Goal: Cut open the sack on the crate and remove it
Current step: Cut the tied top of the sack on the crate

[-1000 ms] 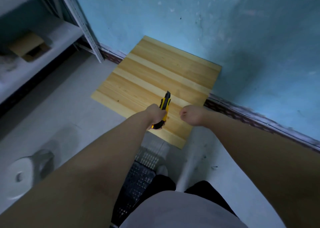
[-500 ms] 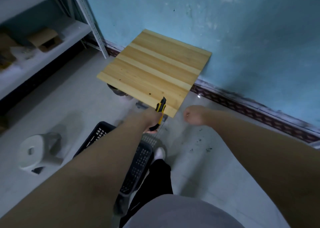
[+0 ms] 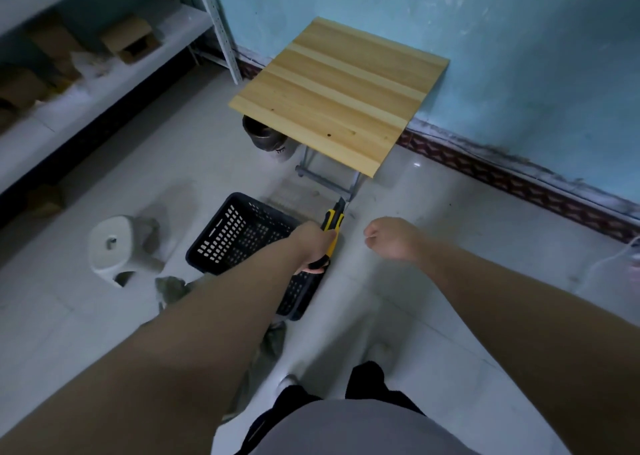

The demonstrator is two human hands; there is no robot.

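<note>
My left hand (image 3: 310, 243) is closed around a yellow and black utility knife (image 3: 333, 220) whose tip points away from me. It hovers over the near right corner of a dark perforated plastic crate (image 3: 239, 233) standing on the floor. My right hand (image 3: 391, 238) is a loose fist with nothing in it, to the right of the knife and above bare floor. Crumpled grey fabric (image 3: 171, 288) lies on the floor against the crate's near side and under my left forearm; I cannot tell whether it is the sack. No sack shows on the crate.
A small folding table with a wooden top (image 3: 339, 94) stands against the blue wall, a metal pot (image 3: 266, 136) under it. A white plastic stool (image 3: 117, 246) sits left of the crate. Shelving (image 3: 104, 84) with cardboard boxes runs along the left. A white cable (image 3: 616, 264) lies far right.
The view has pulled back and tipped down: the table has slid up the frame, and the crate and stool have come fully into sight. Both hands keep their pose, now over the crate's corner.
</note>
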